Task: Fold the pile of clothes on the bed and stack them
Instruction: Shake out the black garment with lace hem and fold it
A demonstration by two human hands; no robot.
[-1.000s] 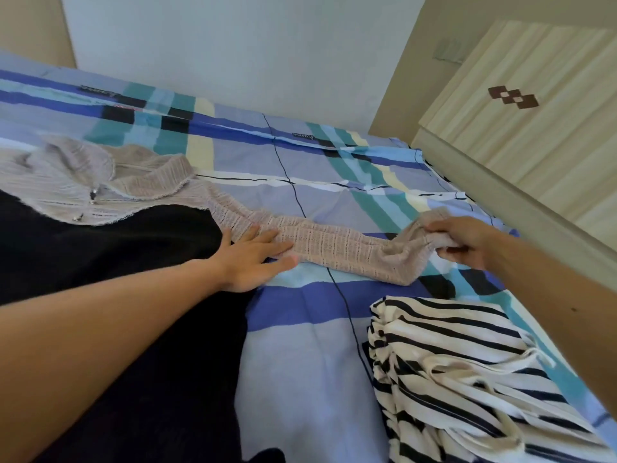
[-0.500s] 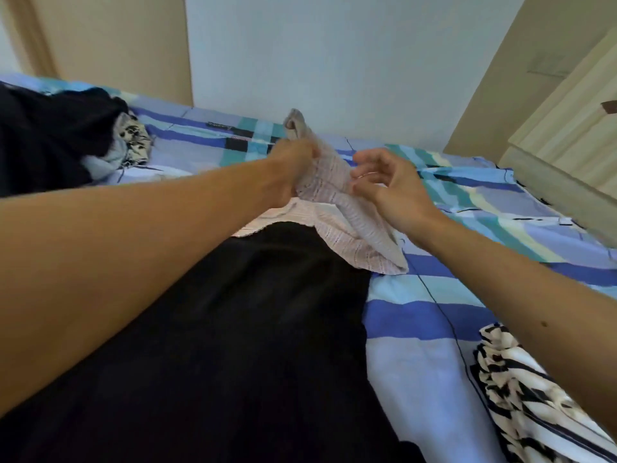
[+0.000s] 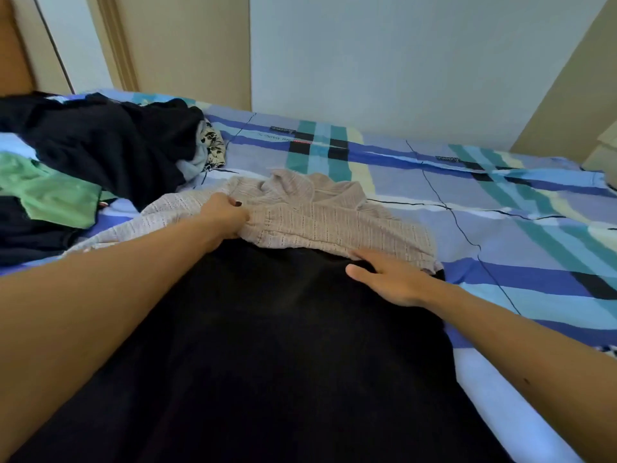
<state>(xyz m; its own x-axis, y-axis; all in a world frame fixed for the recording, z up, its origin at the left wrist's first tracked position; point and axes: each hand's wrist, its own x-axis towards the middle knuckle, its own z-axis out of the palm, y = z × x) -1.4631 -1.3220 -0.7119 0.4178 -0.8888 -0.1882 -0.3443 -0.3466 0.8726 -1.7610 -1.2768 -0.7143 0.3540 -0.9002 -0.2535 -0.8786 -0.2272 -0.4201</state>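
Left hand (image 3: 228, 215) is closed around a fold of the beige knit top (image 3: 327, 222), and right hand (image 3: 395, 277) is laid flat, fingers straight, on the black garment (image 3: 283, 345).

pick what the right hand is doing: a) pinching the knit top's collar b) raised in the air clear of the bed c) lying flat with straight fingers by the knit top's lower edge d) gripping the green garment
c: the right hand lies flat with fingers straight on the black garment, fingertips at the lower edge of the beige knit top.
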